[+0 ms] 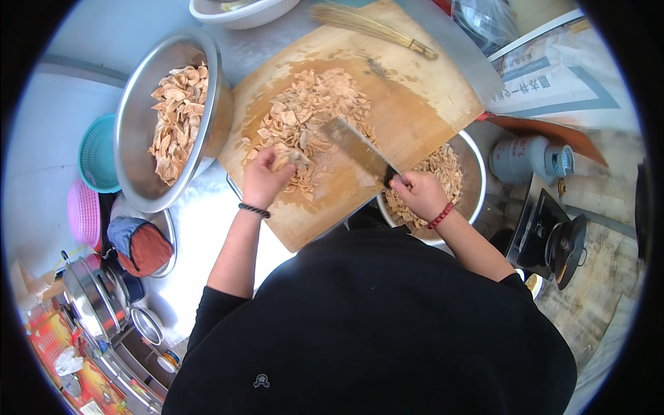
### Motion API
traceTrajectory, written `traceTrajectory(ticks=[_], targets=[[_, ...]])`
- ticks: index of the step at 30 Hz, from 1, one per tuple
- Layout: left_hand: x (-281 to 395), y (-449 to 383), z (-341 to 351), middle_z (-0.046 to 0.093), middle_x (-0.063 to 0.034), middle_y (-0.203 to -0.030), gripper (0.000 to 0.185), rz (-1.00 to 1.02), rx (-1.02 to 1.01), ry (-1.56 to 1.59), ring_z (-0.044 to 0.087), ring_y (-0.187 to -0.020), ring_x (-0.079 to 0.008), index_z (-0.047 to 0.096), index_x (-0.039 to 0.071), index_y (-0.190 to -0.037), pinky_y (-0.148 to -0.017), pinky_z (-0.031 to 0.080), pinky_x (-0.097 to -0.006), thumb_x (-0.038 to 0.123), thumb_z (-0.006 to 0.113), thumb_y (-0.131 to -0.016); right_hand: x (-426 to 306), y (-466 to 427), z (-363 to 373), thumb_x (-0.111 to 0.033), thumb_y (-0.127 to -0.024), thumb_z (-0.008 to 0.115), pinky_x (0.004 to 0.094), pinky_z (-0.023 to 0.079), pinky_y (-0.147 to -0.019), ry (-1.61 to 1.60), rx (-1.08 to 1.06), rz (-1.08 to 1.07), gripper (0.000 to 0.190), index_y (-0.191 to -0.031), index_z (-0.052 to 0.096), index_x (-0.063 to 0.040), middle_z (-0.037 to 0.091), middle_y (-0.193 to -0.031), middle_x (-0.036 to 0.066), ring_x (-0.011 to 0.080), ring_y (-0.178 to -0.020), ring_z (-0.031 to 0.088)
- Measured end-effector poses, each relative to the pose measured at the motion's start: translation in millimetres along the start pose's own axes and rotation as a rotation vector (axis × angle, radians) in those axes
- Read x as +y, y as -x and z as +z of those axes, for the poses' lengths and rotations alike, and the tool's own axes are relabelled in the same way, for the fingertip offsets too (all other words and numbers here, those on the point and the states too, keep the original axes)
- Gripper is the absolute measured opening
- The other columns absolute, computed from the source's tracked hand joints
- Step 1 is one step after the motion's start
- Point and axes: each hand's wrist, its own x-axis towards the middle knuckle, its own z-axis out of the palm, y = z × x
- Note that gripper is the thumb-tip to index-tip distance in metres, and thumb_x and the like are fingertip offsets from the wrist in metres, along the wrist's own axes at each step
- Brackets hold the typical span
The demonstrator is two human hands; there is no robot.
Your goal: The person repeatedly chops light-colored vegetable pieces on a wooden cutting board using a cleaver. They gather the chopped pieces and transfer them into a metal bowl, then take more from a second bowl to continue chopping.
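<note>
My left hand (268,175) pinches a pale tan piece of food (291,156) above the near left edge of a heap of similar curled pieces (319,106). The heap lies on a large wooden cutting board (415,114), which is wet and darkened around it. In my right hand (421,193) is the handle of a cleaver (358,147). Its broad blade angles up and left over the board, with its far end beside the heap. What exactly the pieces are, I cannot tell.
A big steel basin (215,119) of larger pieces stands left of the board. Another steel bowl (480,179) of cut pieces sits below its right edge. A straw whisk (378,31) lies at the far side. Rightward are a gas cylinder (524,158) and a stove (537,233).
</note>
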Motion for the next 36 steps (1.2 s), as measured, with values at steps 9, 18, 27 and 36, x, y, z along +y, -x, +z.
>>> traceTrajectory(ticks=[9,18,27,36], targets=[[-29,35,-92,0.072,0.0001,-0.099,0.034,-0.207,0.224,0.221,0.065,-0.08,-0.0051,0.065,0.004,-0.117,-0.061,0.048,-0.0191,0.008,0.078,-0.086,-64,-31,49,-0.03,-0.093,0.059,0.0488,0.054,-0.069,0.255,-0.485,-0.318,0.023,-0.089,0.071,-0.011,0.07,-0.078,0.015,0.0372,-0.075,0.068],[-42,60,-69,0.071,-0.0019,-0.101,0.036,-0.412,0.037,0.227,0.067,-0.083,-0.0099,0.065,0.006,-0.117,-0.064,0.053,-0.0233,0.007,0.078,-0.084,-52,-80,49,-0.031,-0.096,0.058,0.0477,0.054,-0.067,0.265,-0.204,-0.291,0.024,-0.09,0.069,-0.01,0.068,-0.076,0.017,0.0367,-0.072,0.067],[-51,6,23,0.072,-0.0038,-0.088,0.04,-0.182,-0.008,-0.017,0.067,-0.079,-0.0137,0.069,0.002,-0.109,-0.075,0.054,-0.0279,0.016,0.086,-0.075,-38,-98,31,-0.036,-0.095,0.062,0.044,0.052,-0.066,0.174,-0.202,-0.059,0.029,-0.087,0.069,-0.008,0.068,-0.075,0.015,0.0328,-0.073,0.067],[-39,42,30,0.061,-0.014,-0.108,0.043,0.432,0.419,-0.514,0.057,-0.107,-0.0354,0.064,0.006,-0.103,-0.091,0.048,-0.0431,0.011,0.085,-0.066,-44,-75,40,-0.037,-0.094,0.06,0.0473,0.053,-0.066,0.17,-0.166,-0.03,0.03,-0.083,0.067,-0.01,0.067,-0.073,0.014,0.0357,-0.072,0.067]])
